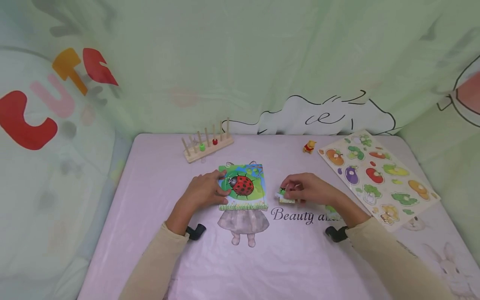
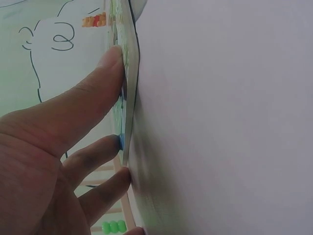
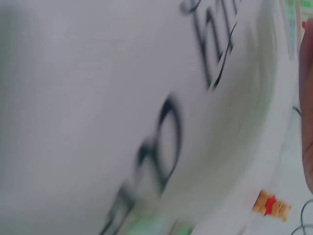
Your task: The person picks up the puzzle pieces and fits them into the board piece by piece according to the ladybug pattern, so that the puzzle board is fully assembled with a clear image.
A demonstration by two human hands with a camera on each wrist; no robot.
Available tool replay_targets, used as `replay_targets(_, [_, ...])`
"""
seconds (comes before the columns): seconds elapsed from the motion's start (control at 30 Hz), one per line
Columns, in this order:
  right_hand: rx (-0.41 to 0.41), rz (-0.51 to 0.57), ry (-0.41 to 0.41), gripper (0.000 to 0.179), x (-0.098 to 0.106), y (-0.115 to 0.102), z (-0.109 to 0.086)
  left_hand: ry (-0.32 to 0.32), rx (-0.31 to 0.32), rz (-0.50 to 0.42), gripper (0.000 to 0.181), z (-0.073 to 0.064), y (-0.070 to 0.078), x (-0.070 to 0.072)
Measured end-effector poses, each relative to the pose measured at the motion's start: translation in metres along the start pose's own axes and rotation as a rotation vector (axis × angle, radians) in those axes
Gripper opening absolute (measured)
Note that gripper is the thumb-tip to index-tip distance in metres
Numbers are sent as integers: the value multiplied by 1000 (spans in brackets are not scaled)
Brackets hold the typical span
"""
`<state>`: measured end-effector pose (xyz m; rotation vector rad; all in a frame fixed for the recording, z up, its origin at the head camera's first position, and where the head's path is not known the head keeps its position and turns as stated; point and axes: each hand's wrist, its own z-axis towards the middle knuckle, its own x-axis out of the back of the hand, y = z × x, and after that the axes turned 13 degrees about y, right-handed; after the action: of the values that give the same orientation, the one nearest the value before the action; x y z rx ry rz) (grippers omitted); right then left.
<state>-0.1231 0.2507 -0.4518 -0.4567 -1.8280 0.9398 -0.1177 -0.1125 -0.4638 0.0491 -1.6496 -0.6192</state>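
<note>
A square ladybug puzzle (image 1: 243,183) lies on the table in the middle of the head view. My left hand (image 1: 204,189) rests at its left side. In the left wrist view the thumb (image 2: 100,81) presses on the puzzle's face and other fingertips touch its face and edge. To the right of the puzzle, my right hand (image 1: 305,187) pinches a small puzzle piece (image 1: 286,200) with green and pale yellow on it, partly hidden by the fingers. Only an edge of the right hand (image 3: 306,107) enters the right wrist view.
Behind the puzzle stands a wooden peg rack (image 1: 210,149) with green and red beads. A small bear figure (image 1: 309,146) stands at the back, left of a vegetable peg board (image 1: 378,179). Another green piece (image 1: 331,211) shows partly under the right wrist.
</note>
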Motion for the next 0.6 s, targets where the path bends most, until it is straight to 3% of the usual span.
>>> replay_targets(0.27, [60,10,-2,28,-18,-16,16,-2,-9,3,33,0,0,0])
replay_targets(0.6, [70,73,-71,38,-30,-35,25,6,-20,6,33,0,0,0])
